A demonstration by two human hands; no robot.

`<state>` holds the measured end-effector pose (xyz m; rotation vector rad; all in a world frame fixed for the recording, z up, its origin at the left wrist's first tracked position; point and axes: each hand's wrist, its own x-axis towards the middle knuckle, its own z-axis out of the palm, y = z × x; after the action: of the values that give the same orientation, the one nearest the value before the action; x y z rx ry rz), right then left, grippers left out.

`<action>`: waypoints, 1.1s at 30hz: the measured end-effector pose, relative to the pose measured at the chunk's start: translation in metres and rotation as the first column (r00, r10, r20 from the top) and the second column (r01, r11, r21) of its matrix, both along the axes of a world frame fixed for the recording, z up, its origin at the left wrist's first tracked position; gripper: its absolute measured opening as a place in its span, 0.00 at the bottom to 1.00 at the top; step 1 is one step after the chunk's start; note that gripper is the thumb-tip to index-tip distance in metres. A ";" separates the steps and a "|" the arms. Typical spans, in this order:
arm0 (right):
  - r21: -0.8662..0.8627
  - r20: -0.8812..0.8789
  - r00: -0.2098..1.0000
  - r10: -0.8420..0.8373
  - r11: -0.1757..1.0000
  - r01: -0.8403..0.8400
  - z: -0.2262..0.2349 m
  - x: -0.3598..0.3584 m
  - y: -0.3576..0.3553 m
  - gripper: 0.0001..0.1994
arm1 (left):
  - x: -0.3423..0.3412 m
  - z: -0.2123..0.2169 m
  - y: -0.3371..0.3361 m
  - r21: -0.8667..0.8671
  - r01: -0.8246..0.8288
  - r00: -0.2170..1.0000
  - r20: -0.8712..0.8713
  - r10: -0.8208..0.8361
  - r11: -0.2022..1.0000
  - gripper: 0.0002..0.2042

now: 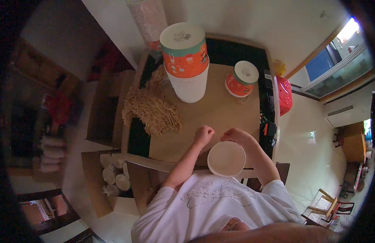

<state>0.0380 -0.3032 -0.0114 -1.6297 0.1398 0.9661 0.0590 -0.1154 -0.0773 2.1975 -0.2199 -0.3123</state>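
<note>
My right hand [235, 135] grips the far rim of a round white paper bowl [226, 158], held over the near edge of the brown tabletop [220, 113] close to my chest. My left hand [204, 134] is curled into a fist just left of the bowl, resting on the table; I see nothing in it. A pile of tan straw-like strips [153, 107] lies on the table to the left of my hands.
A tall stack of white tubs topped by an orange lidded one [186, 60] stands at the back. A shorter orange lidded tub [241, 79] sits to its right. A red basket [284, 95] is beside the table. A box of white cups [113, 176] is at lower left.
</note>
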 end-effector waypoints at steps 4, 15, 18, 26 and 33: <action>0.045 -0.006 1.000 -0.010 0.999 0.010 -0.001 -0.003 -0.006 0.06 | -0.008 0.004 -0.005 -0.164 0.251 0.904 0.393 -0.170 0.954 0.04; 0.151 0.203 0.955 -0.216 0.971 0.188 -0.024 -0.021 -0.010 0.06 | -0.013 -0.008 -0.011 -0.371 0.281 0.955 0.014 -0.297 0.885 0.07; 0.236 0.267 0.934 -0.237 0.956 0.175 -0.026 -0.025 -0.010 0.06 | -0.015 -0.010 -0.015 -0.411 0.143 0.973 -0.108 -0.204 0.900 0.06; -0.040 -0.073 0.977 -0.199 0.980 0.197 0.000 -0.012 -0.005 0.10 | -0.012 0.002 -0.023 -0.351 0.144 0.990 0.041 -0.138 0.925 0.04; 0.114 -0.210 0.967 -0.147 0.978 0.174 -0.010 -0.006 -0.012 0.11 | -0.009 0.007 -0.022 -0.231 0.212 0.954 0.261 -0.149 0.950 0.04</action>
<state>0.0323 -0.3153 -0.0219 -1.3760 0.3346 0.9914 0.0498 -0.1370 -0.0705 1.9564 -0.5694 -0.1083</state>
